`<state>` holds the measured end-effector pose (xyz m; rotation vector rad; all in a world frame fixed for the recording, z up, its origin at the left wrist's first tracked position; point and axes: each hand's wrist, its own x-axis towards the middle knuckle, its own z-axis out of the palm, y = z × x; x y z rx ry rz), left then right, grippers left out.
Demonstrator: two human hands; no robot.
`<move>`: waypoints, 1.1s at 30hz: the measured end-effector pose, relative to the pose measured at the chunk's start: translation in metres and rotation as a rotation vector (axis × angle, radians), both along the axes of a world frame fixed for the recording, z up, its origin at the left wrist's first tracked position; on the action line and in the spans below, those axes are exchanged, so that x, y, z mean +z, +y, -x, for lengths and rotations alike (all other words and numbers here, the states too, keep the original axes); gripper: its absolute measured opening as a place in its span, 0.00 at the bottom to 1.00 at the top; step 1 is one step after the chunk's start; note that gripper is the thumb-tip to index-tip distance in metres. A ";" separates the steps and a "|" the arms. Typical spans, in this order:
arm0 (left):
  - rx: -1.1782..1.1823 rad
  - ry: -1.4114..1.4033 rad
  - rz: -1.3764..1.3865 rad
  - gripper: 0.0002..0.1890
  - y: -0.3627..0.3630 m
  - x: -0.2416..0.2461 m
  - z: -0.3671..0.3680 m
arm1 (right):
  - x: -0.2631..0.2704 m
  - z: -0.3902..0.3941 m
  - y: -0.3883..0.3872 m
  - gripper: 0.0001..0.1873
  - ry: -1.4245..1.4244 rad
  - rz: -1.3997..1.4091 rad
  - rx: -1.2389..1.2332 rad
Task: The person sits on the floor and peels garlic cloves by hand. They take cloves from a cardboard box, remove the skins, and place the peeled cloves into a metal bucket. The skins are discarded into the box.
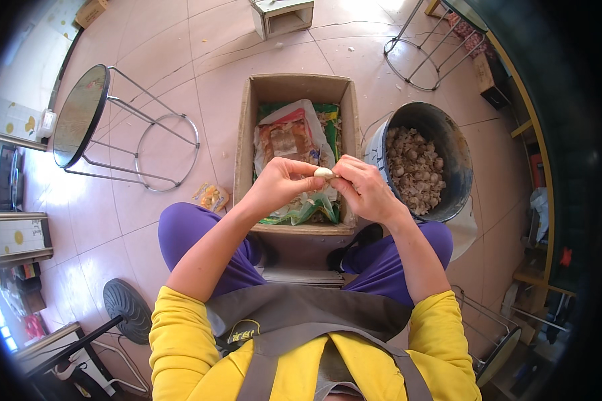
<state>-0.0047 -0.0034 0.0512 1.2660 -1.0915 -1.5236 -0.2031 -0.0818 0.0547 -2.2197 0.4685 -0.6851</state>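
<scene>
Between my hands is a pale garlic clove (324, 172), partly bared of its skin. My left hand (286, 179) grips its rounded end between thumb and fingers. At the other end, the fingertips of my right hand (363, 186) pinch what looks like its skin. Both hands are above an open cardboard box (301, 229), which holds plastic packaging (291, 135) and loose scraps. A bucket (454, 165) stands to the right of the box, partly filled with unpeeled garlic (415, 168).
A round stool (83, 118) with metal legs is at the left, beside a small printed packet (210, 196) on the tiled floor. Another stool (421, 62) stands at the upper right. A small box-like stand (283, 19) is beyond the cardboard box.
</scene>
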 end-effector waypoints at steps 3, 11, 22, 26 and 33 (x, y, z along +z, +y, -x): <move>0.039 0.043 -0.086 0.15 0.000 -0.002 -0.003 | -0.004 0.002 -0.009 0.04 0.072 0.183 -0.053; 0.076 0.074 -0.065 0.18 -0.002 -0.011 0.006 | 0.003 0.004 -0.009 0.23 0.062 -0.256 -0.261; -0.092 -0.382 -0.097 0.21 -0.006 -0.010 0.003 | -0.016 -0.010 0.011 0.12 0.025 0.190 -0.163; 0.043 -0.120 -0.031 0.13 -0.005 -0.016 0.004 | -0.018 -0.008 0.009 0.13 0.091 0.024 -0.153; 0.109 -0.661 0.377 0.09 0.004 -0.014 0.018 | -0.022 -0.009 0.014 0.08 0.148 0.167 -0.135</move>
